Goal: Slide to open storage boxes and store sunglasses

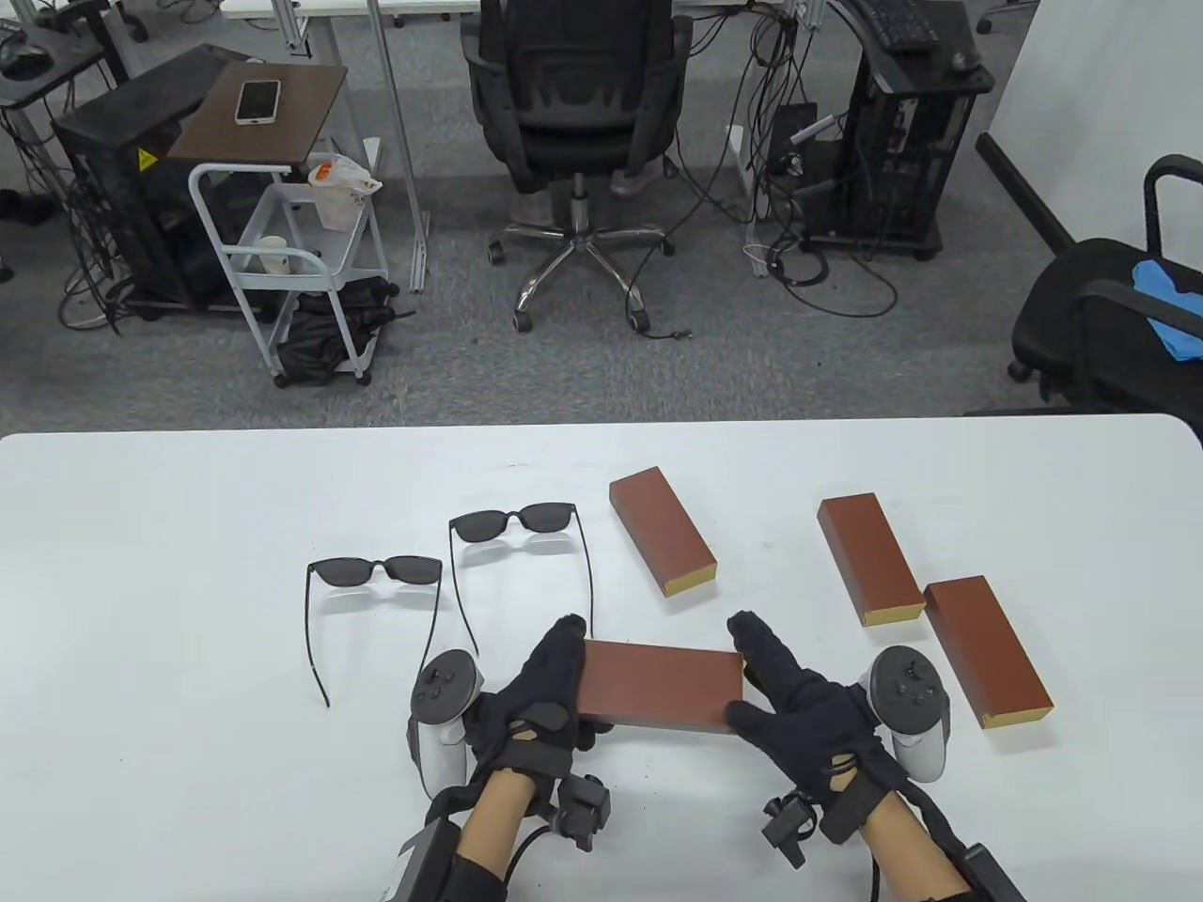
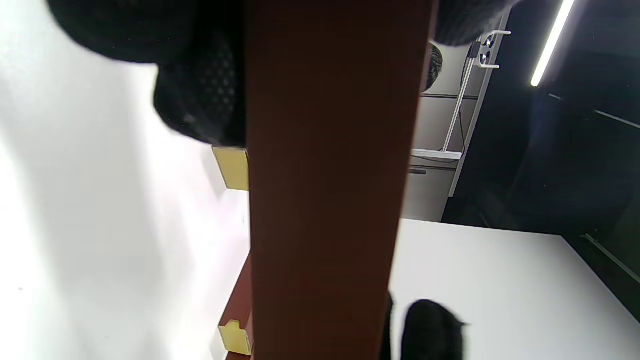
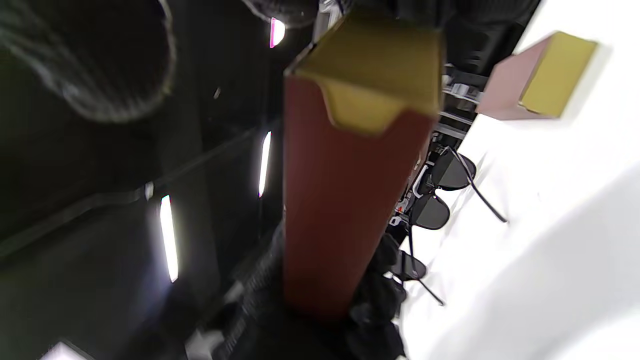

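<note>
A white worktop (image 1: pixel 188 526) fills the near half of the table view, with grey carpet, a black office chair (image 1: pixel 573 103) and a white wheeled cart (image 1: pixel 282 254) beyond it. Both gloved hands hold one long reddish-brown rectangular storage box (image 1: pixel 658 684) lifted just above the worktop, crosswise between them. The left hand (image 1: pixel 536 700) grips the box's left end, its fingers curled over the far edge and its thumb below. The right hand (image 1: pixel 799 705) clasps the right end, with one finger stretched along the far corner and the thumb pressing the near edge; in the right wrist view the yellow inner drawer (image 3: pixel 372 75) shows at that end, level with the sleeve.

Just beyond the left hand lie two pairs of dark-lensed, thin black-framed sunglasses, arms unfolded towards the person: the nearer pair (image 1: pixel 376 570) farther to its left, the other pair (image 1: pixel 512 522) straight ahead of it. Beyond the gap between the hands sits a second brown box (image 1: pixel 663 531). Ahead of the right hand lies a third box (image 1: pixel 869 559), and just to that hand's right a fourth (image 1: pixel 987 651), all with yellow ends facing the person.
</note>
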{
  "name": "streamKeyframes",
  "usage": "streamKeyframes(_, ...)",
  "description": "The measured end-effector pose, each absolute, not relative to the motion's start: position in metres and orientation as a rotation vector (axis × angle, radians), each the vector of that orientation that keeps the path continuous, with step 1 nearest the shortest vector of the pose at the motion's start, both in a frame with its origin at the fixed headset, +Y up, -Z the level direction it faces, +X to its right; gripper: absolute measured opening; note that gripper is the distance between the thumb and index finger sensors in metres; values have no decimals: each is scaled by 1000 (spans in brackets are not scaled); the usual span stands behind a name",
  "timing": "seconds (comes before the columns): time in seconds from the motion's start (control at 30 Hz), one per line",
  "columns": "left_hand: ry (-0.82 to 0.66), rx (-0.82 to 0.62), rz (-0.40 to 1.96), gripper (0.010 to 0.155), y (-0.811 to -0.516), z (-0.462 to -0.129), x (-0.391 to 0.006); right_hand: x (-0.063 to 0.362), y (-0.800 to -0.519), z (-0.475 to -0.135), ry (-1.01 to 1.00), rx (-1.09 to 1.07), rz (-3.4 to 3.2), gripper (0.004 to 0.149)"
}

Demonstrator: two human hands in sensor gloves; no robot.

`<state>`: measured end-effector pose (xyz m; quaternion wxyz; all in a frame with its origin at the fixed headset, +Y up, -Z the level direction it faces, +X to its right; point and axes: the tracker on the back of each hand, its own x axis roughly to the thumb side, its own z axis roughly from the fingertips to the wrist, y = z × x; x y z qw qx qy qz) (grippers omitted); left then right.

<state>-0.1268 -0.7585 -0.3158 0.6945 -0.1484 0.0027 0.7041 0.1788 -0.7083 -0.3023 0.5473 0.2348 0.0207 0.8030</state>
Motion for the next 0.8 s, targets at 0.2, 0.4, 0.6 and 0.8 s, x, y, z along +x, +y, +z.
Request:
streamKeyframes(0.2, 14, -327, 1512, 75, -761, -318, -133, 153, -701, -290, -119, 786, 2465, 73)
streamKeyframes(0.4, 31, -358, 1503, 72, -768, -322, -142, 134, -703, -285, -145, 842, 2642, 77)
streamKeyframes(0.6, 71, -254, 1494, 69, -760, -319, -144, 139, -707, -291, -242, 768, 2653, 72)
streamKeyframes(0.8, 86, -74, 1355, 65, -742, -316, -151, 156, -699, -321, -429, 402, 2794, 70)
